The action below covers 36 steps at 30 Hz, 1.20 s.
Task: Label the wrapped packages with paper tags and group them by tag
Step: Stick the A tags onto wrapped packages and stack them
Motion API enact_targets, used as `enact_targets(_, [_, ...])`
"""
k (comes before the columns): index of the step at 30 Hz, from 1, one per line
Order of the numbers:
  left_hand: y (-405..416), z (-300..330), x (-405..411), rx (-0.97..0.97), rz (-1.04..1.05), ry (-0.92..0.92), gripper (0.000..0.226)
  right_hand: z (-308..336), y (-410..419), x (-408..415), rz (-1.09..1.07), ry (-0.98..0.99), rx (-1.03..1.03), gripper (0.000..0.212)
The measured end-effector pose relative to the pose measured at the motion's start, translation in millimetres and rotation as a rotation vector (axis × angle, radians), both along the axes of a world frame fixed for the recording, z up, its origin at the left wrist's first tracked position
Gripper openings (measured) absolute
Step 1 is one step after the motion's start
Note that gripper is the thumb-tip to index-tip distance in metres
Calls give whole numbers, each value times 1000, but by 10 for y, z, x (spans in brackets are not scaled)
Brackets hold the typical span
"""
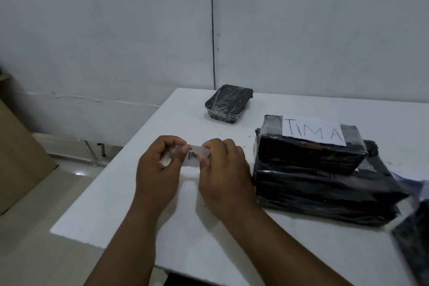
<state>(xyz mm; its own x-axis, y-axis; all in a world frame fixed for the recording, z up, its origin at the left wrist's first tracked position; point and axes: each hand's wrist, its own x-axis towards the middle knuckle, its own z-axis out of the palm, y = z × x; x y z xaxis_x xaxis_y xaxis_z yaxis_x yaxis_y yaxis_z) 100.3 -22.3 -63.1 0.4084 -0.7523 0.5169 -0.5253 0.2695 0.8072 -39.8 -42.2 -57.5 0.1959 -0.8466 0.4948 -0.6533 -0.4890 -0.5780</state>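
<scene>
Two stacked packages (325, 183) on table (130, 195) right side, paper tag (313, 131) on the top one. Single package (228, 103) behind, near far edge. Both hands (157, 169) hold small tag (196, 157) left of the stack.

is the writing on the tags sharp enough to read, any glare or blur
Head view: dim, flat light; the tag on the top package reads TIMA clearly; the small tag pinched by the left hand and right hand is soft and partly covered; plastic sheen on the far package; right-edge package blurred.
</scene>
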Motion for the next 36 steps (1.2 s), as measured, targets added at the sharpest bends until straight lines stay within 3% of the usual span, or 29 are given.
enact_targets(2, [2,125,27,-53,31,80,8,154,56,9,37,-46,-12,23])
enact_targets(7, [-117,606,12,-221,128,239,37,695,-15,-103,59,-139,-60,24])
enact_targets(10, [-332,846,-8,-285,133,337,28,1097,-202,-279,0,-248,-58,20])
enact_targets(14, [-733,913,-98,-187,136,316,24,1458,-410,-525,-34,-360,17,13])
enact_targets(17, [-1022,804,-220,-59,95,206,26,1582,-543,-686,-47,-429,56,11])
enact_targets(20, [-1336,598,-280,134,44,-16,41,1629,-660,-831,-92,-462,36,16])
enact_targets(26, [-1855,280,-386,594,8,-437,108,1526,-800,-921,-114,-429,89,27])
enact_targets(28, [-1887,202,-446,630,-24,-430,101,1459,-845,-921,-126,-412,107,27])
enact_targets(32, [-1912,110,-480,488,57,-348,67,1365,-887,-938,-131,-395,118,23])
enact_targets(36, [-1805,120,-388,457,83,-282,52,1353,-858,-948,-116,-378,108,21])
